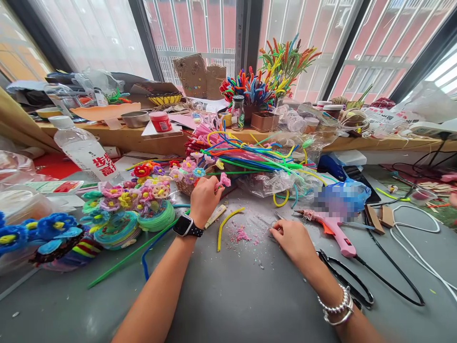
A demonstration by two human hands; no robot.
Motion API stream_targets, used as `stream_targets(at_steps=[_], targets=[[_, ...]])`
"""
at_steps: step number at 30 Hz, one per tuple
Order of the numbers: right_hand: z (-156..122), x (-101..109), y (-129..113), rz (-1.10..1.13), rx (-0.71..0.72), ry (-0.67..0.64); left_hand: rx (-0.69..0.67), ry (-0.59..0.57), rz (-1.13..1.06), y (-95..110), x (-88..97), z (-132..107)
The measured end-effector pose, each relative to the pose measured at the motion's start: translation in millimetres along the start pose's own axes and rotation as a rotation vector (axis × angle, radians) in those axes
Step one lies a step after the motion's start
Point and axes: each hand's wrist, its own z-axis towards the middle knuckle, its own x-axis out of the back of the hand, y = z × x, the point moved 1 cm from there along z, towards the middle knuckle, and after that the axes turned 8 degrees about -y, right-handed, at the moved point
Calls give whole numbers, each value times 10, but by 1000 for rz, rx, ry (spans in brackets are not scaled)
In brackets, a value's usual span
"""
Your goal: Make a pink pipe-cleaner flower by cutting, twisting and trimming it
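My left hand (204,200) is closed, pinching a small pink pipe-cleaner flower (224,180) that sticks out past the fingertips. It is held in front of a small basket (182,183) of fuzzy flowers. Low over the table, my right hand (293,240) closes on thin silver scissors (265,222), whose handles are hidden by the fingers. Between the hands lie a small heap of pink fuzz trimmings (243,234) and a bent yellow pipe cleaner (228,224). A small tube (215,216) rests beside my left hand.
A pink glue gun (335,231) and black-handled pliers or scissors (348,281) lie right of my right hand. Flower pots (155,216) and a bottle (84,150) stand left. Behind are bundled pipe cleaners (250,155) and a cluttered ledge (214,136).
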Motion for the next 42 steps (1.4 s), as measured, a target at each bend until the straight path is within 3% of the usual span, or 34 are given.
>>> stream_targets(at_steps=[15,22,28,34,38,42], targets=[[-3,3,-11,-10,3,-1,86,-62,-132,-34,-28,7],[12,12,1,42,25,-5,127,2,-198,-87,-26,18],[32,9,34,49,43,-2,124,-13,-363,-111,-53,21],[19,25,33,83,65,36,132,48,-338,-140,-56,18],[5,30,12,101,115,84,119,-8,-567,-115,-56,21],[-20,43,-9,153,199,149,186,-198,-1167,40,28,0]])
